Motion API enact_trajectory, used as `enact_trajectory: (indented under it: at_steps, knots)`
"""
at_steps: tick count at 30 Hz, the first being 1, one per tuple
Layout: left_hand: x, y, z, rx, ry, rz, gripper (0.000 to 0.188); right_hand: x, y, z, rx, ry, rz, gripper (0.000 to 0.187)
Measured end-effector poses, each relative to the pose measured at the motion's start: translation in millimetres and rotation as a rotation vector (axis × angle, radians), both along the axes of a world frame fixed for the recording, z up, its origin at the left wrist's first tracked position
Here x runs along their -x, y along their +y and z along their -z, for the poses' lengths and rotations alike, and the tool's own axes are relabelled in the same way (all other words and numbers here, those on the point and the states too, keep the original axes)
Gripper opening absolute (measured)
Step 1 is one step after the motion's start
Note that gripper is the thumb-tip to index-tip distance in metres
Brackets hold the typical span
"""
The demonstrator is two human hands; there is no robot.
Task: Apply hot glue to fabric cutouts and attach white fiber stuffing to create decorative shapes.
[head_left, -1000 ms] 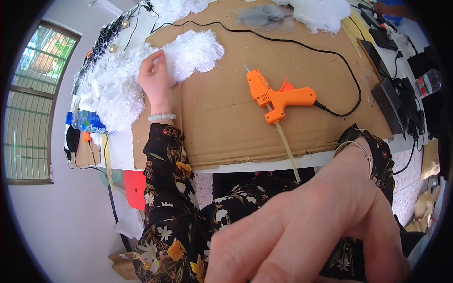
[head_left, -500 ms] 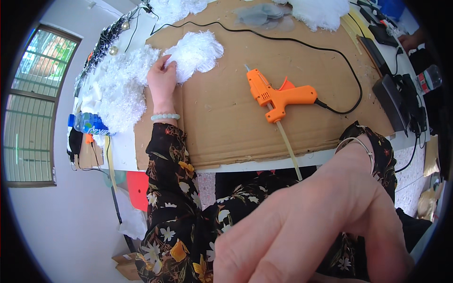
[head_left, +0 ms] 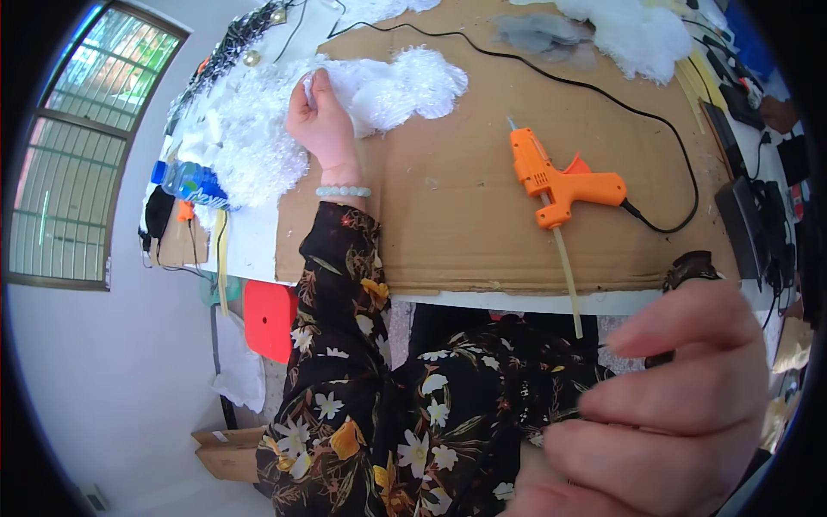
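My left hand (head_left: 324,125) is over the white fluffy heap at the table's far left. Its thumb and fingers are pinched together on a white fluffy piece (head_left: 422,82), made of shiny, tinsel-like strands. Large and close in the lower right is my right hand (head_left: 663,405), off the table's front edge. Its fingers are curled in, and whatever they may hold is hidden. Between the hands, an orange glue gun (head_left: 557,183) lies on a cardboard sheet (head_left: 448,207). From its rear, a pale glue stick (head_left: 568,284) juts past the front edge.
A black cord (head_left: 551,73) loops from the glue gun across the back. More white fluff (head_left: 629,34) and translucent grey discs (head_left: 543,36) lie at the far side. A plastic bottle (head_left: 191,183) is at the left, black power adapters (head_left: 743,226) at the right. Below stands a red stool (head_left: 269,319).
The view has shifted, moving the table rightward in it. My left hand has lifted slightly over the fluff, with its fingertips pinched upward. My right hand has turned, showing its curled fingers.
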State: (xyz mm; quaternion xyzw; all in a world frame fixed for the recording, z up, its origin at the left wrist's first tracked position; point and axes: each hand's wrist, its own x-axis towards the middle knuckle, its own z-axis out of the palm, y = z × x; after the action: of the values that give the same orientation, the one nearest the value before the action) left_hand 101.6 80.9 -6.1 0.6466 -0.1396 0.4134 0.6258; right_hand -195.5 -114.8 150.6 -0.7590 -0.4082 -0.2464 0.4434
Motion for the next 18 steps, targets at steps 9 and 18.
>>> enact_trajectory:
  at_steps: [9, 18]
  knots:
    - [8.5, 7.5, -3.7, -0.001, 0.136, -0.096, 0.020, 26.3, -56.7, 5.6, 0.184, -0.108, -0.046, 0.019]
    - [43.9, 5.3, -42.2, -0.066, 0.167, 0.312, 0.018, -143.1, -24.9, 44.4, 0.095, 0.113, 0.100, 0.032]
